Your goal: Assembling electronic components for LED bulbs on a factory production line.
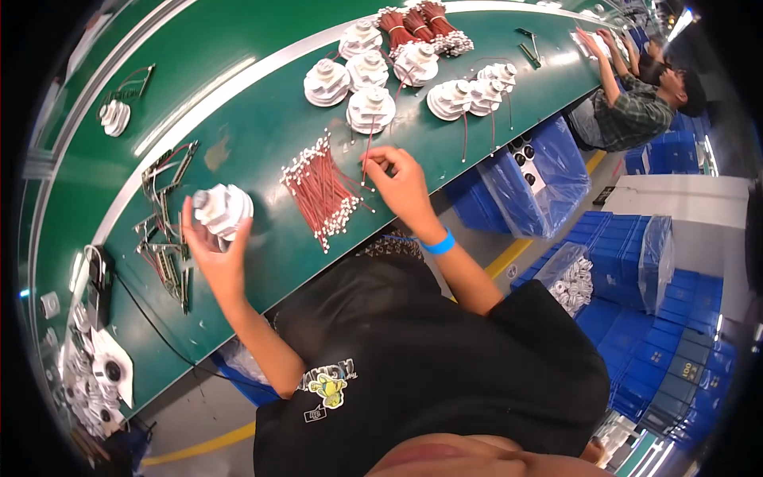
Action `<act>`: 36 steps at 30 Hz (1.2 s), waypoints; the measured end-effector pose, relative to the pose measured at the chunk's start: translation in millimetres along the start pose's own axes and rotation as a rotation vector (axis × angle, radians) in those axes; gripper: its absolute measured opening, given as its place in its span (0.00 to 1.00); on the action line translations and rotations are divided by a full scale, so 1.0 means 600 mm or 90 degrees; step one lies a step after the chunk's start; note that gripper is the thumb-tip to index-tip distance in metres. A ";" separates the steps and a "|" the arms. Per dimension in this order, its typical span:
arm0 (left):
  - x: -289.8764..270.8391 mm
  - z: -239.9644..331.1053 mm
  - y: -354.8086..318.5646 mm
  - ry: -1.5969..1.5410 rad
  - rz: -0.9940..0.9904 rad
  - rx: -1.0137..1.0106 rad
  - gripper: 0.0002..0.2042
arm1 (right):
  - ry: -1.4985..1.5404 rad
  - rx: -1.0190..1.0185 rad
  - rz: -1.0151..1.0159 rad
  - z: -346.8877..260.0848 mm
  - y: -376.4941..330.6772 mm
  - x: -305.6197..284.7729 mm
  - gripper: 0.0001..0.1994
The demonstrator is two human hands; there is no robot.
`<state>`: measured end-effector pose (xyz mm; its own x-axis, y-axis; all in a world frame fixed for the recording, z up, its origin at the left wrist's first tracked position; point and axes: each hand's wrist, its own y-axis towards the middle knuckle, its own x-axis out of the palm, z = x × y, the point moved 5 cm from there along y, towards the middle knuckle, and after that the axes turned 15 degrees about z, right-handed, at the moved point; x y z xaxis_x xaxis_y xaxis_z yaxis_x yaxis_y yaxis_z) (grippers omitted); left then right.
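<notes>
We find L hand [213, 258] grasping a white stepped housing [226, 211] betw. thumb and fingers, at the bench's L part; can't tell if it's lifted; R hand [404, 187] pinches a thin red wire [369, 143] near its fingertips; far end unclear; in our judgement, a hard pull could strain the wire or tip a nearby housing, and a careless sweep could tangle the loose wire pile [322, 192] betw. the hands; surface: green bench [262, 274], w/ more white housings [370, 110], tied wire bundles [421, 30] and circuit strips [168, 266]; room: blue crates [608, 246] R, co-worker [636, 107] farther along bench.
</notes>
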<state>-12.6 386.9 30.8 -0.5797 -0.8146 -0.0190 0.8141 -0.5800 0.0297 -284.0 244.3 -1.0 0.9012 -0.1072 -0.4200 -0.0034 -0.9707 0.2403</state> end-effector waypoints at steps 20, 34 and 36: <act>-0.023 -0.024 -0.061 0.182 0.015 0.146 0.55 | 0.054 0.129 -0.182 -0.031 0.046 0.054 0.06; -0.023 -0.012 -0.083 0.164 -0.071 0.122 0.57 | 0.575 0.490 -0.400 -0.114 -0.029 0.051 0.09; -0.020 -0.011 -0.089 0.206 -0.072 0.147 0.59 | 0.532 0.501 -0.393 -0.110 -0.036 0.053 0.09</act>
<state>-48.9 428.0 22.7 -0.5942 -0.7255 -0.3472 0.6948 -0.6805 0.2327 -226.8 275.8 38.0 0.8394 0.2879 0.4610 0.5113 -0.7063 -0.4897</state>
